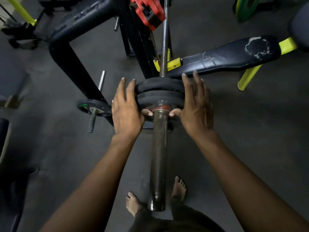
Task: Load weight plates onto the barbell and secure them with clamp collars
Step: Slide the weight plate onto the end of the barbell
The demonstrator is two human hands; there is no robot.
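Observation:
The barbell sleeve (158, 156) points toward me, its end near my bare feet. Two black rubber weight plates (158, 91) sit side by side far up the sleeve, the near one showing a red hub around the bar. My left hand (126, 108) lies flat against the plates' left rim with its thumb on the near face. My right hand (196, 106) mirrors it on the right rim, thumb beside the sleeve. Both hands grip the near plate from the sides. No clamp collar shows on the sleeve.
A small plate (93, 108) hangs on a storage peg of the dark rack frame (70, 52) at left. A worn black bench pad (225, 57) with yellow legs stands at right. A red block (148, 12) is at the top, green plates (247, 7) top right.

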